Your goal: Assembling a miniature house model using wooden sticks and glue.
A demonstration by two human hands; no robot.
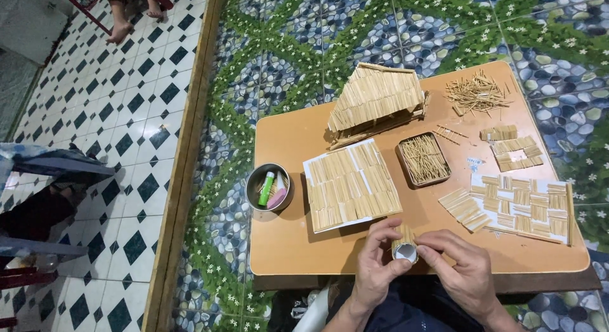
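My left hand (374, 262) and my right hand (460, 268) meet at the near edge of a low wooden table (285, 243). Both grip a small roll (404, 243), a short tube wrapped in thin wooden sticks with a pale open end facing me. Just beyond my fingers lies a white sheet covered with glued stick panels (351, 183). A small stick panel (464, 209) rests right of the roll.
A model house with a stick roof (375, 102) stands at the table's far side. A metal tin of sticks (424, 159), a round tin with a glue tube (268, 187), a loose stick pile (476, 93) and more panels (523, 208) lie around. Another person's feet (133, 18) are far left.
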